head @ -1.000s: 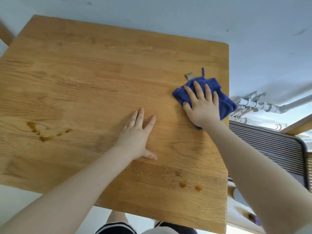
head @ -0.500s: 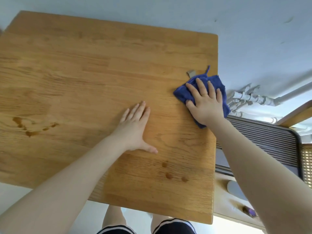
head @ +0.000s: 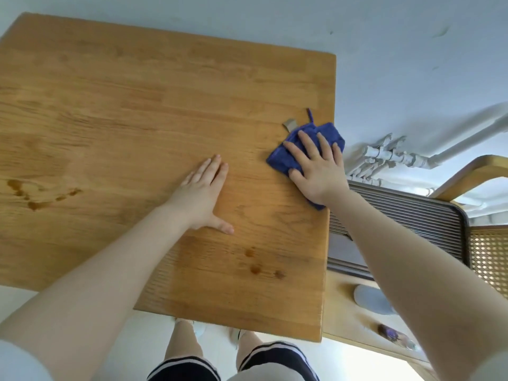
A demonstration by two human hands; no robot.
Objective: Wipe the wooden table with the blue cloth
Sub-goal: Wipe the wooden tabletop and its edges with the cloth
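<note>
The wooden table (head: 137, 119) fills the left and middle of the head view. A folded blue cloth (head: 280, 158) lies at the table's right edge, its small loop and grey tag pointing away from me. My right hand (head: 316, 166) presses flat on the cloth with straight, spread fingers, hiding most of it. My left hand (head: 200, 199) rests flat on the bare wood left of the cloth, fingers together and thumb out. Brown stains mark the wood at the left (head: 30, 193) and near the front right (head: 63, 268).
Right of the table stands a ribbed dark panel (head: 406, 224) with white pipes (head: 384, 158) behind it along the pale wall. A wooden chair with a cane seat (head: 489, 254) sits at the far right. A lower wooden surface (head: 343, 312) carries a pale round object. My legs show below the table's front edge.
My right hand has kept the cloth at the table's right edge, with only a slight shift. The camera view has shifted; my left hand stays flat on the wood.
</note>
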